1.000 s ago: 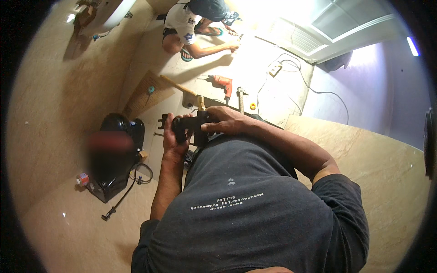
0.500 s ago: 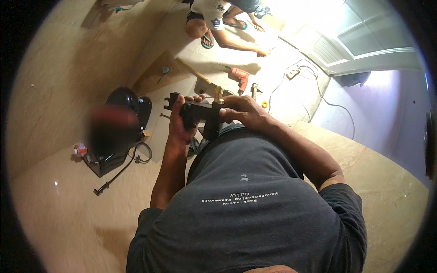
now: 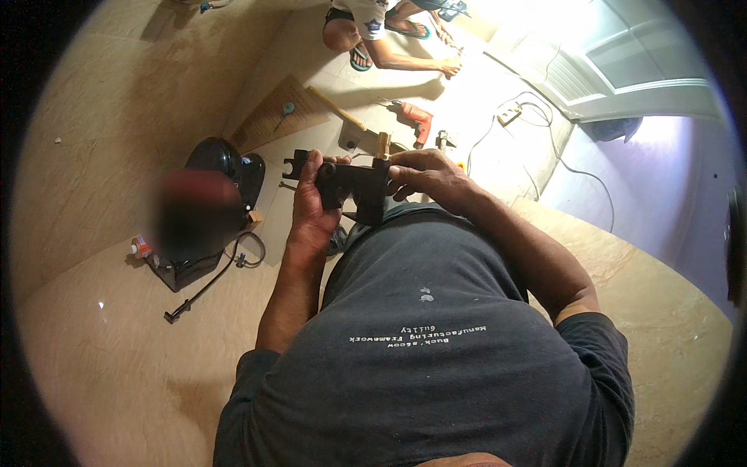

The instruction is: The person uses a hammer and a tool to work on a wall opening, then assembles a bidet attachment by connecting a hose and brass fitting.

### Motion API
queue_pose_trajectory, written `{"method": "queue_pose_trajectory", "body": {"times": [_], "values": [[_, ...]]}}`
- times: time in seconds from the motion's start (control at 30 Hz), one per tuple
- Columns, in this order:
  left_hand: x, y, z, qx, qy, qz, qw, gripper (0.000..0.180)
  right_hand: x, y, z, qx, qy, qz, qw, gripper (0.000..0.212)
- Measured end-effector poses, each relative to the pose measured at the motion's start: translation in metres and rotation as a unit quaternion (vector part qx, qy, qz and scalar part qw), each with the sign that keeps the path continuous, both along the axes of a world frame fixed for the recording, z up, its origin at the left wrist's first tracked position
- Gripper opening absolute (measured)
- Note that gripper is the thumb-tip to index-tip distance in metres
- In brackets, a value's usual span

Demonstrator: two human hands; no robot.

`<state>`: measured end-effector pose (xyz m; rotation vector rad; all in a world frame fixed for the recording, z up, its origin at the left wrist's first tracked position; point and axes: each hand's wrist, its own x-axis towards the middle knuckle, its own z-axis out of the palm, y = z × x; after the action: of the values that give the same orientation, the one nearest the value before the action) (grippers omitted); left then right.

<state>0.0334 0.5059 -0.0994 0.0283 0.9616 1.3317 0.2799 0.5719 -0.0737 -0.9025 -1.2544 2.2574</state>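
A black metal part (image 3: 364, 185) with a forked left end is held up in front of my waist. My left hand (image 3: 313, 204) is closed round its left side, thumb upright over the front. From the part's right end rises a brass fitting (image 3: 384, 146). Beside that fitting, my right hand (image 3: 437, 177) has its thumb and bent fingers closed on the part's right end. Some of its fingertips are hidden.
Beyond my hands, a red drill (image 3: 416, 118), a wooden-handled tool (image 3: 336, 107) and a brown board (image 3: 280, 113) lie on the floor. A power strip with cables (image 3: 510, 115) is farther right. Black glossy equipment (image 3: 206, 268) stands left. Another person's hand (image 3: 450, 68) reaches down ahead.
The black part has turned slightly and shows more of its front. My right hand has shifted a little right, its thumb off the part's face and at its end.
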Motion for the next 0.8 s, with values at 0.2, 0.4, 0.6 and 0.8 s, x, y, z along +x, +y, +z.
{"method": "queue_pose_trajectory", "body": {"times": [0.2,0.4,0.6,0.8], "values": [[0.034,-0.004,0.02,-0.076,0.11,0.06,0.989,0.045,-0.001,-0.006,-0.005,0.013,-0.025,0.036,0.999,0.042],[0.041,-0.009,0.038,-0.088,0.122,0.086,0.985,0.063,-0.001,-0.013,0.012,0.014,-0.083,0.032,0.996,0.051],[0.036,-0.016,0.032,-0.046,0.105,0.132,0.985,0.073,0.001,-0.015,0.01,-0.027,-0.08,0.027,0.996,0.047],[0.038,-0.023,0.034,-0.021,0.089,0.121,0.989,0.082,-0.003,-0.024,-0.009,-0.019,-0.09,-0.001,0.996,0.045]]}}
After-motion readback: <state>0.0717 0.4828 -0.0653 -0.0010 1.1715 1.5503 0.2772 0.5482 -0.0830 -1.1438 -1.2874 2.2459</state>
